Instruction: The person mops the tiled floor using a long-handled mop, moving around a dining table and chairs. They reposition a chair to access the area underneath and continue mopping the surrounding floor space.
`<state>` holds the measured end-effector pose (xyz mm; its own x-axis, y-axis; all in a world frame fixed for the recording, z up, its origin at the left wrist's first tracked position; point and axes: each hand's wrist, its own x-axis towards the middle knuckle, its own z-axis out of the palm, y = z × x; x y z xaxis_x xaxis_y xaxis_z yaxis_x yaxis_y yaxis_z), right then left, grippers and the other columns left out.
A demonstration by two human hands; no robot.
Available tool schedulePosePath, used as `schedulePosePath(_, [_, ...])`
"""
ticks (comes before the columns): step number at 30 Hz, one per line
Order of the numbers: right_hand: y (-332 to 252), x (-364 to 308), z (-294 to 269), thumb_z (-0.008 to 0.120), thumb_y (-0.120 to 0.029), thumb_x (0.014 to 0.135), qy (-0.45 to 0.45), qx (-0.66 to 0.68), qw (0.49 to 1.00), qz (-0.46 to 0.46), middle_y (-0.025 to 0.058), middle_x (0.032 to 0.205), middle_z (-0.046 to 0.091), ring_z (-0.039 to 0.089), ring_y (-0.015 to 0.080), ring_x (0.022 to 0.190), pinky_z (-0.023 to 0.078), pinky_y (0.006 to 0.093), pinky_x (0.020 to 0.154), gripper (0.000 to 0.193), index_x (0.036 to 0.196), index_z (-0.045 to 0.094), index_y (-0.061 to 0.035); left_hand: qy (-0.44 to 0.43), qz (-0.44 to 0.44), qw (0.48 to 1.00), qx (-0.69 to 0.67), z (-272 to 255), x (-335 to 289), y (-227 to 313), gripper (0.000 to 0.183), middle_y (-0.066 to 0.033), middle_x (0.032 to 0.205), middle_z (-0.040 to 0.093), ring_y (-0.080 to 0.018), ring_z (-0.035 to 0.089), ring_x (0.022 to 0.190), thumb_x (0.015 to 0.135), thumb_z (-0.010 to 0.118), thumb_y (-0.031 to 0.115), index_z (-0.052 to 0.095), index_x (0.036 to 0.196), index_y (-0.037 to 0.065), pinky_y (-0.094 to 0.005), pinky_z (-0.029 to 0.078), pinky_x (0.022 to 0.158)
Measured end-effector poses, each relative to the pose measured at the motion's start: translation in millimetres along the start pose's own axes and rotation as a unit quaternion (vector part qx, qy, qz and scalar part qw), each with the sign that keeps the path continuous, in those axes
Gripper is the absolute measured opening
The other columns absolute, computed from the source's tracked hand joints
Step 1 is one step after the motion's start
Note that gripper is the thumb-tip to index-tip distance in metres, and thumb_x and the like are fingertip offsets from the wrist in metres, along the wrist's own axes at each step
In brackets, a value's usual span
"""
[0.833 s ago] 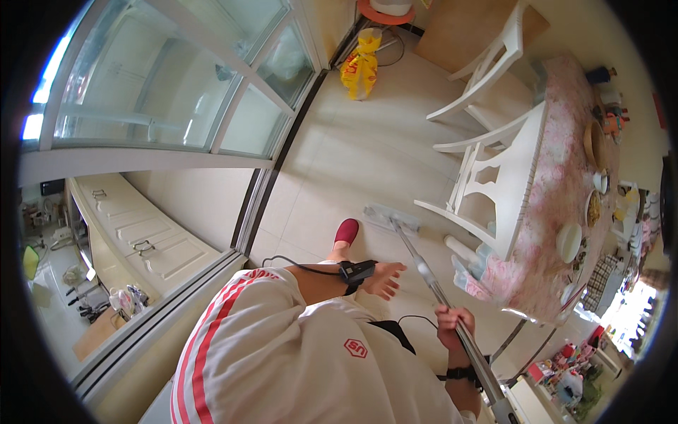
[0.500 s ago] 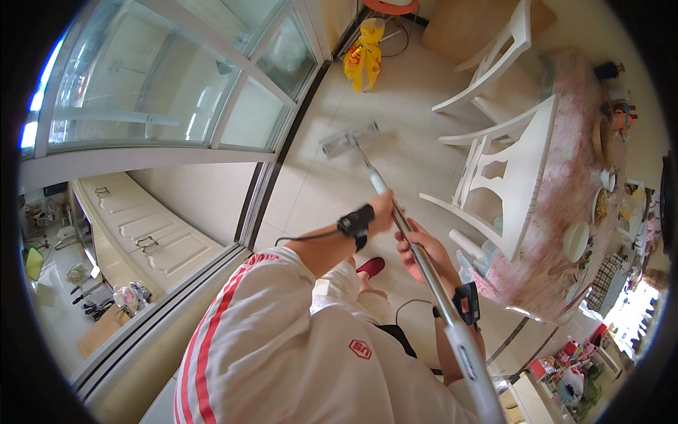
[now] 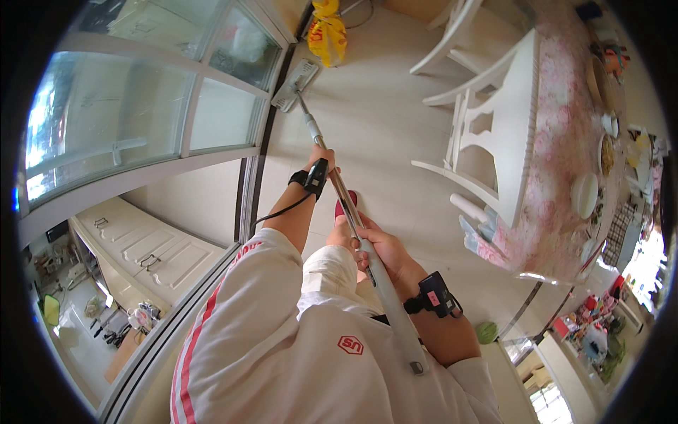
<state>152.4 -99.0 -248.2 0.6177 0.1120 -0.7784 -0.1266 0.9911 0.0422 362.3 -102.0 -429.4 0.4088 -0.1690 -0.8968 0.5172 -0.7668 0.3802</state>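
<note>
Gripping a flat mop [image 3: 345, 200] two-handed here: left hand [image 3: 323, 157] wrapped around the pole farther down, right hand [image 3: 385, 249] closed on the thicker grey handle nearer the body. I'd guess the spread is for leverage and steering. Mop head [image 3: 294, 85] looks flat on the floor [image 3: 381, 106], right by its left edge under the glass-paned door [image 3: 120, 106], probably angled to follow that edge.

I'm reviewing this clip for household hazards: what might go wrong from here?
The flat mop head sits beside the glass door, so it might knock the frame. The yellow bag is close by and could get nudged or snagged. The black cable hanging from the wrist device might catch on something.
</note>
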Motion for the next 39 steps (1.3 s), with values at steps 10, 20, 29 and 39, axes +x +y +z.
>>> schedulePosePath(10, [53.2,-130.3,-127.7,0.044,-0.016,0.094,0.05,0.033,0.998,0.033,0.003,0.077,0.05,0.045,0.0095,0.05,0.042,0.0224,0.041,0.05,0.141,0.027,-0.0221,-0.161,0.273,0.486,0.814,112.9,-6.6,-146.0,0.025,-0.011,0.09,0.069,-0.0281,0.065,0.087,0.077,0.066,0.028,0.067,0.086,0.004,-0.047,0.05,0.064])
schedulePosePath(20, [181.7,-353.6,-295.5,0.042,-0.017,0.094,0.171,0.048,0.984,0.033,0.0065,0.079,0.053,0.046,0.0101,0.049,0.043,0.0218,0.042,0.05,0.142,0.026,-0.0166,-0.268,0.321,0.358,0.835,306.9,-141.3,-407.8,0.058,-0.0134,0.095,0.067,-0.0291,0.064,0.087,0.063,0.074,0.053,0.067,0.094,0.005,-0.0385,0.053,0.074])
schedulePosePath(29, [306.8,-502.2,-348.3,0.044,-0.011,0.091,0.264,0.198,0.944,-0.031,0.0103,0.078,0.055,0.045,0.0115,0.046,0.04,0.0229,0.04,0.053,0.142,0.03,-0.0159,-0.399,-0.019,0.736,0.547,411.9,-314.7,-548.2,0.058,-0.0128,0.097,0.064,-0.0281,0.062,0.089,0.068,0.072,0.05,0.06,0.103,0.006,-0.0388,0.051,0.074])
schedulePosePath(39, [303.0,-527.9,-323.9,0.046,-0.008,0.089,0.254,0.231,0.939,-0.018,0.0116,0.075,0.054,0.043,0.0155,0.046,0.04,0.0278,0.041,0.053,0.138,0.038,-0.0267,-0.388,-0.159,0.81,0.41,403.6,-353.2,-545.7,0.058,-0.0122,0.099,0.06,-0.0269,0.06,0.09,0.073,0.069,0.047,0.051,0.112,0.007,-0.0392,0.05,0.074])
